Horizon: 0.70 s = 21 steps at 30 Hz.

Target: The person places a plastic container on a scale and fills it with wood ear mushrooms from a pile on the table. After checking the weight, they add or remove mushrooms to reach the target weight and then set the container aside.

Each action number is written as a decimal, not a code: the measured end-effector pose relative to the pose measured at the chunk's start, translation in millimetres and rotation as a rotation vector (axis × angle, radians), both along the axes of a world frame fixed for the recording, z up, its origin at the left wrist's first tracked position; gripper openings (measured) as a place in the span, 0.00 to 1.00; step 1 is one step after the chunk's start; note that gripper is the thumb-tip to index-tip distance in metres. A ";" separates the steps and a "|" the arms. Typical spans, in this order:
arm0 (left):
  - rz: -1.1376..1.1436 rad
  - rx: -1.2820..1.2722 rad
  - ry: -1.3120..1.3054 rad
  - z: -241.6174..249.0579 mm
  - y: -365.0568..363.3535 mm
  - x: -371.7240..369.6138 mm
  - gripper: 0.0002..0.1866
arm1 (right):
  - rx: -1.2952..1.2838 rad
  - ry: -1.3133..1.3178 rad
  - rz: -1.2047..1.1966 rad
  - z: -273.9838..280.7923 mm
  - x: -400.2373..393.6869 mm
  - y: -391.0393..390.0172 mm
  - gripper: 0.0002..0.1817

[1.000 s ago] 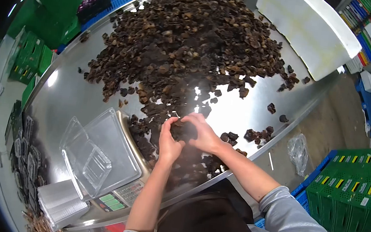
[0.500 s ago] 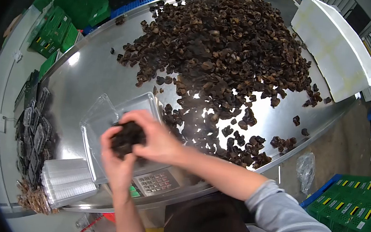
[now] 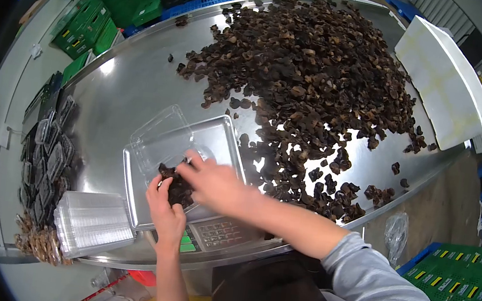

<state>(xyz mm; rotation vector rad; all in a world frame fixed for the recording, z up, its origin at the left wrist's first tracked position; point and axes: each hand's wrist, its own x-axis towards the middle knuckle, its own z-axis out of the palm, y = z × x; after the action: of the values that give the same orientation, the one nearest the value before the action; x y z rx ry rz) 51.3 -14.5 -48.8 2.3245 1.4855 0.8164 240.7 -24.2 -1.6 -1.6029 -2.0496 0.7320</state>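
Observation:
Dark brown wood ear mushrooms (image 3: pixel 180 193) form a small clump in the clear plastic clamshell container, mostly behind my hands. My left hand (image 3: pixel 166 213) curls its fingers and thumb around the near left side of the clump. Above its right side is my right hand (image 3: pixel 218 187), blurred, fingers apart with nothing visible between them. The container's raised clear lid (image 3: pixel 162 129) leans away at the far side. Below is the metal tray (image 3: pixel 231 143) of a weighing scale, its keypad (image 3: pixel 220 232) showing near the table edge. My hands hide the container's base.
A large heap of wood ear mushrooms (image 3: pixel 323 70) covers the far right of the steel table (image 3: pixel 113 111). Stacked clear lids or trays (image 3: pixel 93 223) stand left, beside filled packs (image 3: pixel 50 157). A white foam box (image 3: pixel 441 85) sits right; green crates (image 3: pixel 460 277) stand below.
Both hands have lowered the mushroom clump from above the scale into the container. My right hand has drawn apart from my left. The view has shifted slightly.

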 end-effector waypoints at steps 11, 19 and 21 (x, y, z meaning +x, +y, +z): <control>0.269 0.008 -0.703 8.0 1.0 -31.3 0.23 | 0.139 -0.166 -0.019 -143.1 112.1 -1.2 0.33; 0.292 -0.076 -0.831 9.9 -0.6 -57.9 0.17 | 0.087 -0.013 -0.131 -146.2 141.1 -17.7 0.16; 0.291 -0.080 -0.858 8.4 -3.7 -62.0 0.16 | 0.125 0.130 -0.193 -147.2 146.8 -15.0 0.15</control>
<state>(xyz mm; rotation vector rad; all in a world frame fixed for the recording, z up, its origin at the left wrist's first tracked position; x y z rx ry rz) -10.7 -18.2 -40.4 1.3809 1.3883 1.5317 387.5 -39.2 -148.7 -1.6105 -1.7841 0.6098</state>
